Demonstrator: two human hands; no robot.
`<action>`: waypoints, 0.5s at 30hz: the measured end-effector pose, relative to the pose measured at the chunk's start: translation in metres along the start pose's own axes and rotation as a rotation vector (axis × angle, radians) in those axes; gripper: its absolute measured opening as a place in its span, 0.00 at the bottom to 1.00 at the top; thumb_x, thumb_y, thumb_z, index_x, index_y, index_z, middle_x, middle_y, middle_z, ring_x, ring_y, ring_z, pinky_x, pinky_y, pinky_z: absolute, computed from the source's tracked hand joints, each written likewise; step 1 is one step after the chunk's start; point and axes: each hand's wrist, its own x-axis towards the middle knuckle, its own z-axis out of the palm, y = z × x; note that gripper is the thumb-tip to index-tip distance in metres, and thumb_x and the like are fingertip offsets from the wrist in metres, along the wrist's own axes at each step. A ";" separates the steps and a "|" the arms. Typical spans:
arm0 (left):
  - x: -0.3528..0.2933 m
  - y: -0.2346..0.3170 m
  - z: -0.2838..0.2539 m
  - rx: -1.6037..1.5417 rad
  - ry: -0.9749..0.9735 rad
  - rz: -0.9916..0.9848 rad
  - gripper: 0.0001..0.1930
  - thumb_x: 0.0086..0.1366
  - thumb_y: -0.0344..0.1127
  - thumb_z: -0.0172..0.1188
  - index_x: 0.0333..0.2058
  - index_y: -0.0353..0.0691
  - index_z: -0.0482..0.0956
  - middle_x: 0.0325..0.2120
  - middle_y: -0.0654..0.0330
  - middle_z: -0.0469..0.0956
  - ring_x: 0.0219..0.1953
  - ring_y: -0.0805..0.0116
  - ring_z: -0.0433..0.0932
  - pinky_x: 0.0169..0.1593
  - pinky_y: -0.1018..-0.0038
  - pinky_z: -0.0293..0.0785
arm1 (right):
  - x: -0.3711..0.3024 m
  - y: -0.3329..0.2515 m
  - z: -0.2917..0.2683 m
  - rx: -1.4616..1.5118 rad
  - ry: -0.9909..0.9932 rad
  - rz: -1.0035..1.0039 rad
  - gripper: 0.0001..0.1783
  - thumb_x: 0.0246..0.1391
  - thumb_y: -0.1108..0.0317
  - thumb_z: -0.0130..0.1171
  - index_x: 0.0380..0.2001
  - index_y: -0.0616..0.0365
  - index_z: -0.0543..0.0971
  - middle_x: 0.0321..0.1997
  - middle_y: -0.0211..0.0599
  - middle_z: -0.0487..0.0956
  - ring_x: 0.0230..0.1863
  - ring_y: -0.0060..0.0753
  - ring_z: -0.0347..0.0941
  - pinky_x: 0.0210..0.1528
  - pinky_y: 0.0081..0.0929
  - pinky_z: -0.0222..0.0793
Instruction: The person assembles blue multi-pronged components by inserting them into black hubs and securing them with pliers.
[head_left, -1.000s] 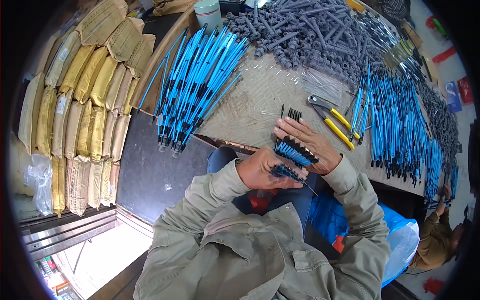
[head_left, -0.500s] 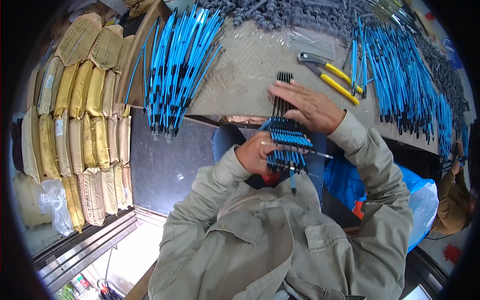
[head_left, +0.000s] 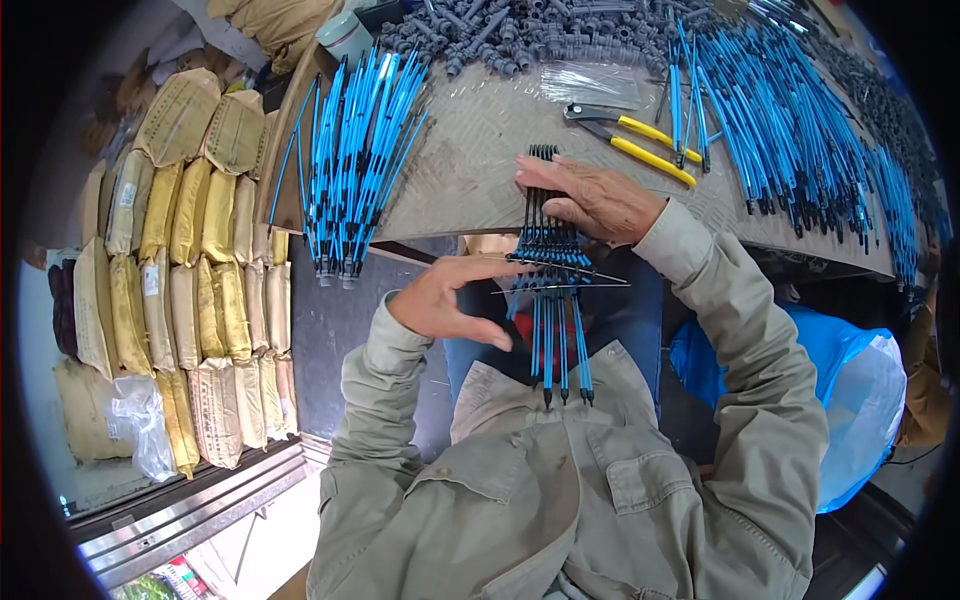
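A row of thin blue-and-black tubes [head_left: 549, 335] reaches from the table's front edge toward my jacket, its pointed black tips nearest me. Two narrow rods [head_left: 565, 289] lie crosswise over the row. My right hand [head_left: 608, 203] rests flat across the far black ends, fingers stretched out and thumb apart. On the left, my left hand [head_left: 440, 298] is open, with thumb and index finger wide apart. Its index fingertip reaches the row by the crosswise rods; whether it touches them I cannot tell.
Yellow-handled cutters [head_left: 650, 150] lie beyond my right hand. Blue tube bundles lie at the left [head_left: 355, 160] and right [head_left: 790, 130] of the table. Grey ribbed parts [head_left: 490, 30] are heaped at the back. Brown packets [head_left: 200, 220] are stacked left; a blue bag [head_left: 840, 360] stands right.
My left hand has let go of the tubes, opened and moved left. The blue ends now spread longer toward me. My right hand stays over the far ends. The whole view has shifted slightly.
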 end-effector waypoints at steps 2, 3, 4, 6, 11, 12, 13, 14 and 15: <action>-0.020 -0.007 -0.006 -0.041 0.043 -0.012 0.42 0.36 0.48 0.74 0.50 0.34 0.71 0.46 0.51 0.75 0.48 0.61 0.74 0.52 0.68 0.66 | -0.003 0.001 0.000 -0.025 0.059 -0.018 0.29 0.60 0.61 0.43 0.63 0.53 0.52 0.55 0.40 0.71 0.57 0.45 0.64 0.63 0.38 0.54; -0.026 -0.008 -0.011 -0.081 0.092 -0.021 0.42 0.36 0.50 0.73 0.50 0.34 0.71 0.47 0.51 0.74 0.51 0.61 0.72 0.54 0.68 0.64 | -0.002 0.000 -0.001 -0.024 0.064 -0.018 0.29 0.60 0.61 0.43 0.63 0.53 0.52 0.55 0.40 0.71 0.57 0.45 0.64 0.63 0.38 0.54; -0.029 -0.011 -0.014 -0.122 0.140 -0.029 0.42 0.36 0.51 0.72 0.50 0.34 0.71 0.48 0.51 0.73 0.54 0.61 0.70 0.56 0.67 0.62 | 0.001 -0.001 -0.002 0.043 0.054 0.035 0.29 0.60 0.61 0.42 0.63 0.53 0.52 0.55 0.40 0.71 0.57 0.45 0.65 0.61 0.38 0.56; -0.025 -0.013 -0.011 0.011 0.159 -0.028 0.44 0.34 0.52 0.71 0.51 0.35 0.70 0.50 0.52 0.72 0.55 0.60 0.69 0.57 0.66 0.61 | 0.004 -0.004 -0.004 0.176 0.034 0.151 0.28 0.60 0.62 0.42 0.62 0.53 0.52 0.53 0.41 0.72 0.56 0.45 0.66 0.58 0.36 0.60; 0.025 -0.023 -0.004 0.520 0.002 0.081 0.51 0.31 0.52 0.69 0.57 0.38 0.62 0.56 0.54 0.64 0.60 0.59 0.62 0.61 0.63 0.55 | 0.006 -0.002 -0.008 0.122 0.054 0.214 0.29 0.60 0.64 0.41 0.63 0.53 0.50 0.50 0.41 0.74 0.53 0.46 0.68 0.54 0.35 0.63; 0.035 -0.025 -0.004 0.649 -0.094 0.133 0.52 0.31 0.50 0.69 0.59 0.39 0.60 0.58 0.56 0.62 0.61 0.59 0.60 0.62 0.63 0.54 | 0.006 -0.004 -0.004 0.122 0.076 0.213 0.27 0.60 0.64 0.42 0.62 0.54 0.53 0.50 0.41 0.75 0.52 0.45 0.69 0.54 0.34 0.64; 0.042 -0.029 -0.004 0.647 -0.094 0.154 0.52 0.31 0.50 0.69 0.59 0.39 0.60 0.58 0.56 0.62 0.61 0.59 0.60 0.62 0.63 0.54 | 0.006 -0.003 -0.001 0.114 0.101 0.211 0.26 0.60 0.65 0.42 0.61 0.55 0.55 0.49 0.41 0.75 0.51 0.45 0.70 0.53 0.33 0.64; 0.047 -0.035 -0.003 0.745 -0.129 0.181 0.53 0.31 0.48 0.69 0.60 0.40 0.58 0.59 0.57 0.60 0.62 0.61 0.58 0.63 0.63 0.52 | 0.006 -0.001 -0.001 0.106 0.125 0.209 0.25 0.59 0.65 0.43 0.60 0.55 0.58 0.48 0.41 0.76 0.50 0.44 0.72 0.52 0.33 0.65; 0.052 -0.040 -0.002 0.844 -0.160 0.205 0.53 0.31 0.46 0.69 0.60 0.41 0.56 0.61 0.58 0.58 0.63 0.62 0.56 0.63 0.63 0.51 | 0.008 0.001 -0.003 0.087 0.128 0.216 0.25 0.59 0.65 0.43 0.60 0.55 0.58 0.48 0.41 0.76 0.50 0.44 0.72 0.52 0.33 0.65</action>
